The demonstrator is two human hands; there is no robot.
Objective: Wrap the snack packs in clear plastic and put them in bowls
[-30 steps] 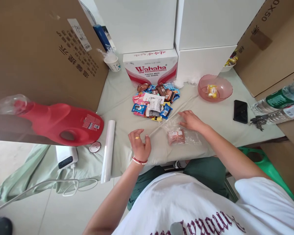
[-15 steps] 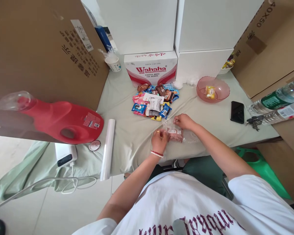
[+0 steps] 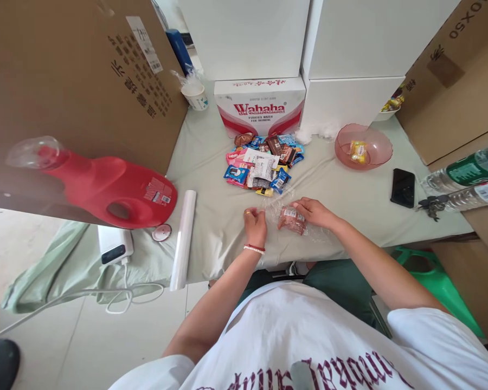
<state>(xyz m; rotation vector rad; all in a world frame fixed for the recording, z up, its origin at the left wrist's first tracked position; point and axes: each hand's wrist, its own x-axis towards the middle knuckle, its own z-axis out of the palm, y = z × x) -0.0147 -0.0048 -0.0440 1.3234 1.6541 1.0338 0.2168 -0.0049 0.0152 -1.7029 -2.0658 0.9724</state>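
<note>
A reddish-brown snack packet (image 3: 291,220) with a white label lies near the table's front edge, partly wrapped in clear plastic film (image 3: 273,205). My right hand (image 3: 315,211) grips the packet's upper right side, thumb and fingers closed over it and the film. To the left, my left hand (image 3: 255,225) is closed in a pinch, and the film's loose edge reaches its fingertips. Just beyond both hands sits a pile of small wrapped snacks (image 3: 263,167). A roll of clear film (image 3: 184,241) lies farther left on the cloth.
A pink bowl (image 3: 364,146) holds a yellow packet. Right of it are a black phone (image 3: 403,188), keys (image 3: 433,205) and water bottles (image 3: 467,170). A red jug (image 3: 122,189) and white power bank (image 3: 114,245) stand left. The Wahaha box (image 3: 262,105) backs the pile.
My left hand has drawn away from the packet to the left. My right hand has come down onto the packet's upper right side. The view has shifted slightly.
</note>
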